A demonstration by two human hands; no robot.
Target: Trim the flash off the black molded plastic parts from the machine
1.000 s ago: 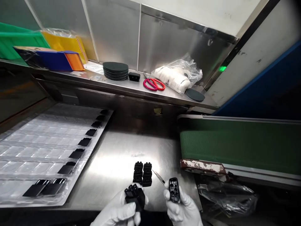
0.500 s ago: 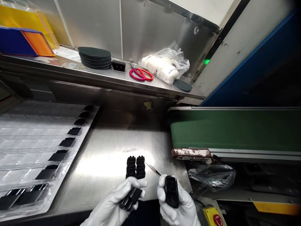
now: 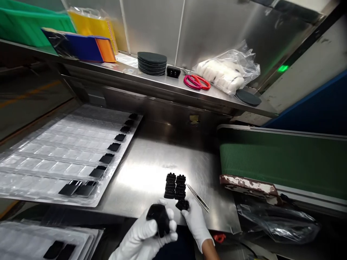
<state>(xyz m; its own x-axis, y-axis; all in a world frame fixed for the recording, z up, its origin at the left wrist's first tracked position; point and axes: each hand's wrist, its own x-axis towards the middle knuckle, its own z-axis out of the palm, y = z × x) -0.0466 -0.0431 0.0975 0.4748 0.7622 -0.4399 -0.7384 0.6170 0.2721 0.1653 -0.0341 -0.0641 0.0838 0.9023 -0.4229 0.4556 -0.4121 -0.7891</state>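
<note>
My left hand [image 3: 142, 236], in a white glove, grips a black plastic housing [image 3: 158, 218] between thumb and fingers, above the table's front edge. To its right, my gloved right hand [image 3: 195, 220] has its fingertips on a small black plastic piece [image 3: 182, 204] low over the metal table. Just beyond that piece, small black parts stand in two short columns, a left column [image 3: 170, 186] and a right column [image 3: 180, 187]. Metal tweezers [image 3: 199, 199] lie on the table right of them.
A clear tray [image 3: 81, 142] with black pieces along its right side lies left; more trays [image 3: 81, 234] sit below. A green conveyor belt [image 3: 282, 162] runs at right. The back shelf [image 3: 130, 77] bears black discs [image 3: 152, 63], scissors [image 3: 196, 82] and bagged white items [image 3: 222, 74].
The view has swung left. My right hand has gone from holding a black housing to touching a small piece by the columns. My left hand now shows a black housing.
</note>
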